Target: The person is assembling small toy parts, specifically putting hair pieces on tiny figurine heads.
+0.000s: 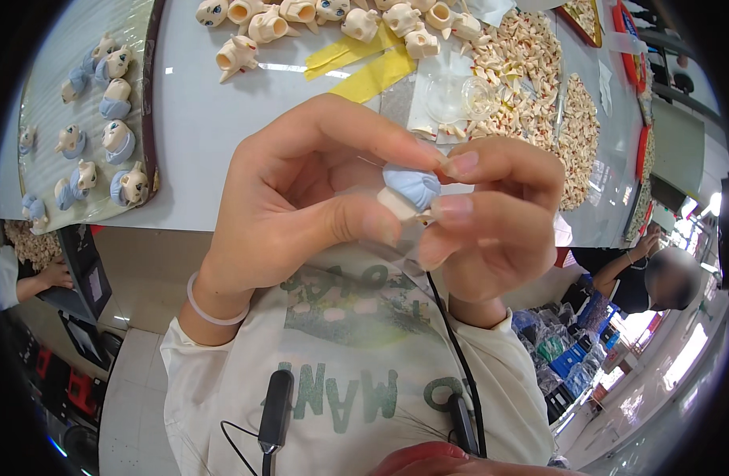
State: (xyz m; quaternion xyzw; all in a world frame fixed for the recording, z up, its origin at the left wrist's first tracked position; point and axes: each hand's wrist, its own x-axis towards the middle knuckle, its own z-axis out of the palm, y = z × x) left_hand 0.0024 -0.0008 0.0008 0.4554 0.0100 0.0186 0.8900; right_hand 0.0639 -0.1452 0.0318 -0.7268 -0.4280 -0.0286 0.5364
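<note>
Frame centre: left hand (301, 198) and right hand (491, 214) both pinch a small doll head (410, 190) between fingertips, blue cap toward upper right, cream neck end toward lower left, long axis diagonal. Tray (47, 103) of finished heads upper left; bare heads (261, 24) along top; small parts pile (531, 71) upper right.
</note>
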